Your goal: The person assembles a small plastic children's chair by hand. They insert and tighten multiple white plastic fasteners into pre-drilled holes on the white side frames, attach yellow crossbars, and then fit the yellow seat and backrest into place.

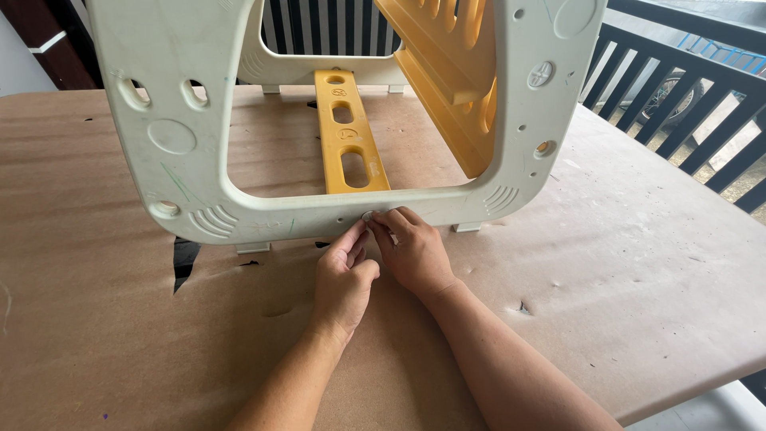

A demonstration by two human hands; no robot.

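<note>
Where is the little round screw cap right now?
In the head view, the small round cap sits low at the middle of the white plastic frame, pinched between the left hand and right hand, below the yellow bar.

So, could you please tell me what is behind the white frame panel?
Through the white panel's opening, a yellow slotted bar lies on the brown table, with a yellow panel slanting at right. Both hands pinch a small round cap on its lower edge; the bar's near end is hidden.

Both forearms bare to the frame edge; left grip (345, 275) and right grip (415, 251) ungloved, ringless.
</note>
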